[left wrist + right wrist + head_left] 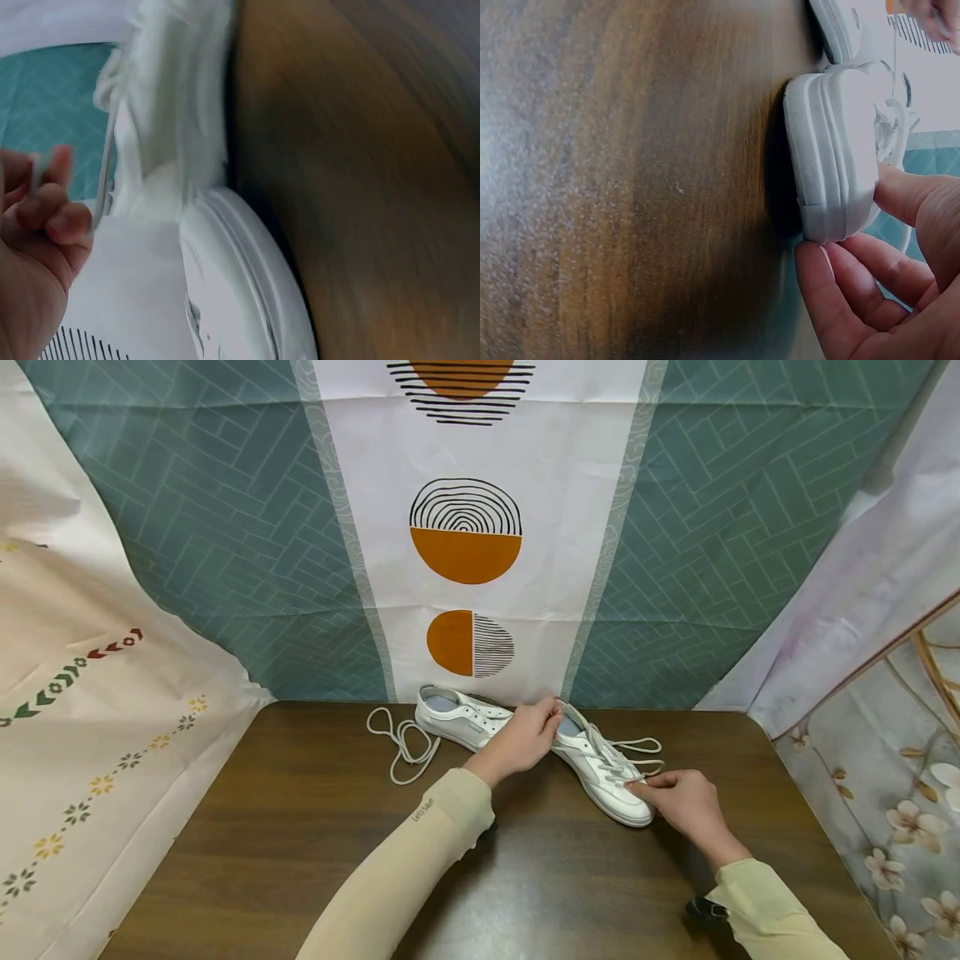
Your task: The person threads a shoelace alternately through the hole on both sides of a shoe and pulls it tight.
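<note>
Two white lace-up shoes are on the brown table by the cloth backdrop. My right hand (686, 802) holds the toe of the right shoe (600, 777), thumb on top and fingers against the front of the sole in the right wrist view. Over that shoe's heel is my left hand (521, 739), fingers curled on a pale shoelace (107, 165) that stretches to the shoe. The left shoe (450, 727) sits partly behind my left hand, its toe hidden in the head view. More lace (637, 744) loops off the right shoe's far side.
A loose, tangled lace (405, 747) lies on the table (300, 860) left of the left shoe. Patterned cloths hang around: a green and white backdrop (465, 593) behind, a cream cloth (90, 693) at left, a floral one (885, 810) at right.
</note>
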### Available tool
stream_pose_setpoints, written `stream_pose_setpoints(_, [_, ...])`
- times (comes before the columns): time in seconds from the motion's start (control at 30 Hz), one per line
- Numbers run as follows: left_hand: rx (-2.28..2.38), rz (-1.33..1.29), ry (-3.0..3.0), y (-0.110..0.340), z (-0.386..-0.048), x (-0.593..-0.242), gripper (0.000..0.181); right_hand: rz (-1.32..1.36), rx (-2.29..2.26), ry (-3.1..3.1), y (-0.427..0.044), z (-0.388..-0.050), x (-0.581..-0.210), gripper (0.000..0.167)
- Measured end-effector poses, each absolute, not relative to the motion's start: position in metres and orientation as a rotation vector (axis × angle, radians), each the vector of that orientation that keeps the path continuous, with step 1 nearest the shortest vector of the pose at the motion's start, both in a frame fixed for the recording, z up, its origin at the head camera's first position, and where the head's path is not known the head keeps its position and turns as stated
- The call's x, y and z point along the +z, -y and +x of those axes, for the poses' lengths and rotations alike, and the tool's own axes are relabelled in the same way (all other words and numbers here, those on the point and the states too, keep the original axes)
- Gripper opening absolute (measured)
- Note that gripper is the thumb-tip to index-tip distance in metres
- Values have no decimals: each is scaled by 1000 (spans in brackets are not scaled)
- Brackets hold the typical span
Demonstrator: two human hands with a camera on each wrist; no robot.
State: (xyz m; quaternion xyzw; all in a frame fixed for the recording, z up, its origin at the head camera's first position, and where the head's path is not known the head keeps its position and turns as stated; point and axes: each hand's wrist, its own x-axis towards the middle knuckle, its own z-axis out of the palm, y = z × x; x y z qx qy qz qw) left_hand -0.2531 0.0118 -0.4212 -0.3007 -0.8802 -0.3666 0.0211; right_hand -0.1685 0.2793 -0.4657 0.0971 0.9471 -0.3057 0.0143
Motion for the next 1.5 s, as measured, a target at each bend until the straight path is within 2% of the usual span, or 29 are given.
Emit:
stream_pose_setpoints(0.2, [-547, -1098, 2851, -10, -253, -431, 21, 351, -959, -2896, -280, -166, -465, 60])
stream_pose_setpoints(0.67, [-281, -1100, 2933, -2, -253, -433, 28, 358, -990, -2873, -278, -167, -462, 59])
stream_pose_setpoints(0.83, [-737, -1068, 2841, -2, -259, -434, 27, 364, -988, -2870, -279, -168, -463, 59])
stream_pose_setpoints(1.07, [-1592, -824, 2588, -9, -254, -430, 30, 376, -993, -2860, -279, -167, -463, 59])
stream_pose_setpoints(1.33, [-2668, -645, 1953, -17, -253, -424, 31, 384, -1005, -2854, -277, -168, -464, 61])
stream_pose_setpoints(1.43, [-2751, -577, 1929, -13, -254, -421, 28, 394, -1008, -2850, -277, -169, -465, 61])
stream_pose_setpoints(1.5, [-2496, -590, 2159, -8, -254, -419, 24, 394, -1009, -2850, -277, -170, -465, 61])
